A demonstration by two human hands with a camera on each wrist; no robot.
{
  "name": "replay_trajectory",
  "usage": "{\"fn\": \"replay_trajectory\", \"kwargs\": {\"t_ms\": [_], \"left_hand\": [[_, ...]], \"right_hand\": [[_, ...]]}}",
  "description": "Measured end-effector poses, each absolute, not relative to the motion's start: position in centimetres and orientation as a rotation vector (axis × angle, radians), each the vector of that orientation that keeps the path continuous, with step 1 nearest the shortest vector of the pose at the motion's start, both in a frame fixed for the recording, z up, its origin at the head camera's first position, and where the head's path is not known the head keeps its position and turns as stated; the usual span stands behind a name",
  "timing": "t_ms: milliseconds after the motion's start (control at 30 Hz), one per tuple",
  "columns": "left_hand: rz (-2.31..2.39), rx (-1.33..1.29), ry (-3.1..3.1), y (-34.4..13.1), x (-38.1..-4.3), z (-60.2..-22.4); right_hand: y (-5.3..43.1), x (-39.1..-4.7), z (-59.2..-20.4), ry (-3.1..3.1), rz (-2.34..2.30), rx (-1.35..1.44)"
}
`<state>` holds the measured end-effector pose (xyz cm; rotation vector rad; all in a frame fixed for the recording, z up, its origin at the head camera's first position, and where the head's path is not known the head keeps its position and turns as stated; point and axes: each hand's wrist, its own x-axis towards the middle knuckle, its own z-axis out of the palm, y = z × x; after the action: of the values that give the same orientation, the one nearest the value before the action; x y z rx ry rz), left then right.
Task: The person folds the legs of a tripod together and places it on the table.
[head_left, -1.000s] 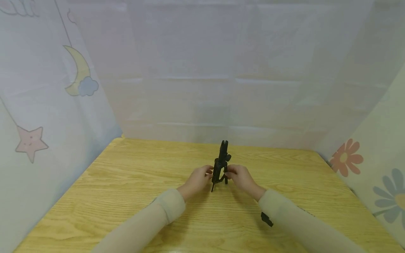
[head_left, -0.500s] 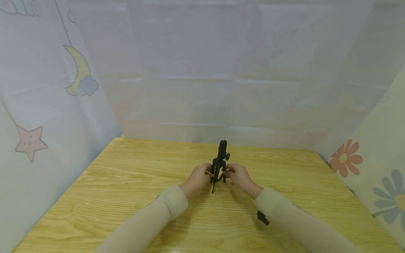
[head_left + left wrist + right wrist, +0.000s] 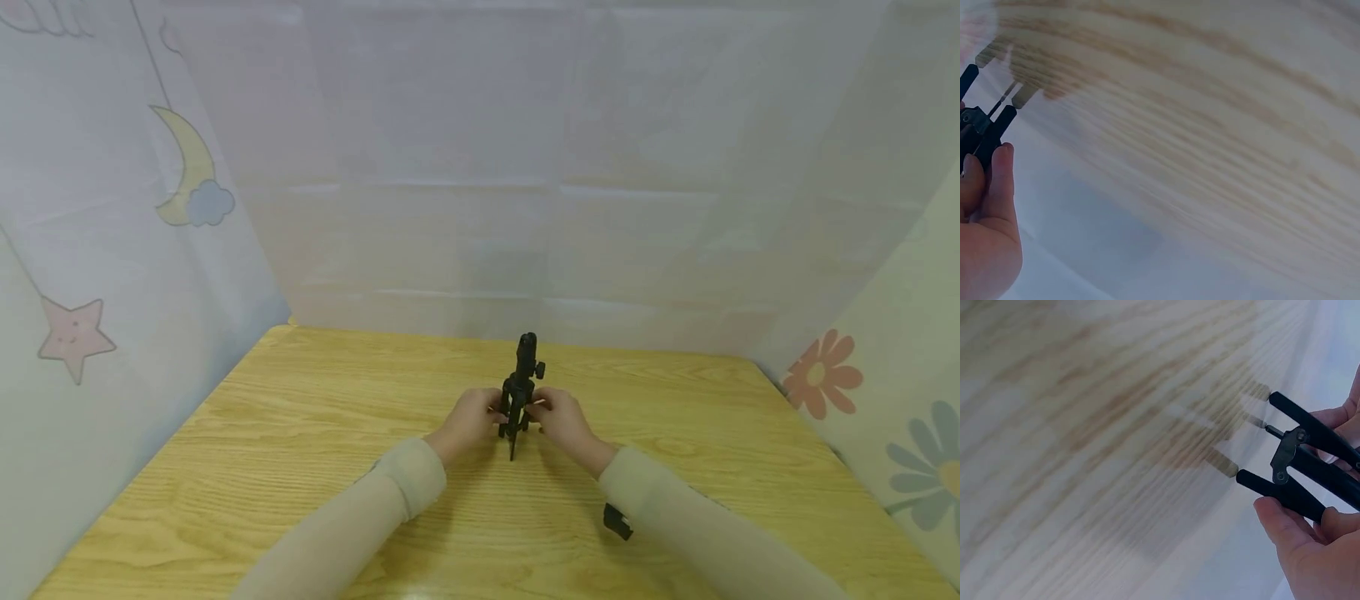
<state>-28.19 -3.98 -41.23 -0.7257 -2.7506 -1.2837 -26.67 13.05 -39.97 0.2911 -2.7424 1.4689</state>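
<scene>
A small black tripod (image 3: pixel 526 362) stands upright near the middle of the wooden table (image 3: pixel 337 483), with a knob (image 3: pixel 540 370) on its right side. My left hand (image 3: pixel 468 423) pinches a leg on the left, and my right hand (image 3: pixel 567 425) pinches one on the right. The right wrist view shows two legs (image 3: pixel 1279 494) joined by a metal bracket (image 3: pixel 1286 456) to a central rod; their tips reach the shiny tabletop. Seen from the left wrist, thumb and fingers hold a leg (image 3: pixel 997 134) at the left edge.
Behind the table hangs a pale creased sheet (image 3: pixel 510 208). Printed sheets stand at both sides, with a moon (image 3: pixel 187 167) on the left and a flower (image 3: pixel 821 375) on the right. A black device (image 3: pixel 617 522) sits under the right cuff.
The tripod has turned and shifted slightly left, its front leg swinging right toward the middle. My right hand has moved a little left with it, while both hands stay on the legs.
</scene>
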Motion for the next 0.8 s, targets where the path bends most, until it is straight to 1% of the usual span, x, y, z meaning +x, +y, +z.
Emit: {"fn": "replay_trajectory", "kwargs": {"t_ms": [500,800], "left_hand": [[-1.296,-0.737,-2.748,-4.1,-28.3,-41.4],[-1.281,-0.709,-2.754,-4.0,-28.2,-41.5]], "right_hand": [[12.1,-26.3,-39.7,-2.720,1.606,0.176],[11.9,-26.6,-39.8,-2.716,1.516,0.248]]}}
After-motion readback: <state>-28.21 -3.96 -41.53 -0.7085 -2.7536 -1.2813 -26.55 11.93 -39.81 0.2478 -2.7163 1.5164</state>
